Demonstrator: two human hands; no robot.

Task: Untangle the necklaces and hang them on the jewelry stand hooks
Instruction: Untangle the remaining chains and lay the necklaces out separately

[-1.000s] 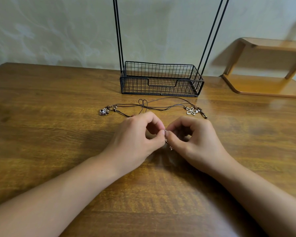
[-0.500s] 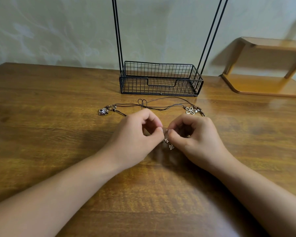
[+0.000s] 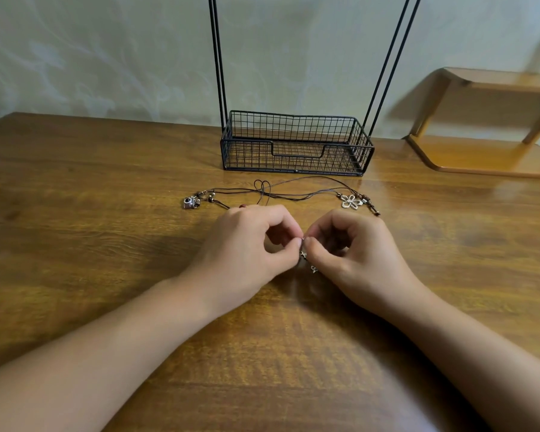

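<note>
I see the left hand [image 3: 247,244] and right hand [image 3: 356,251], curled, fingertips meeting, both pinching a thin silver charm chain [image 3: 307,260]; dark tangled cord necklaces [image 3: 281,193] lie at twelve o'clock.

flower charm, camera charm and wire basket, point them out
flower charm [image 3: 351,201], head view, on its centre
camera charm [image 3: 190,202], head view, on its body
wire basket [image 3: 293,163], head view, on its front wall

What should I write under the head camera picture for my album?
Two hands pinch a small star chain above tangled cord necklaces on the table.
</note>
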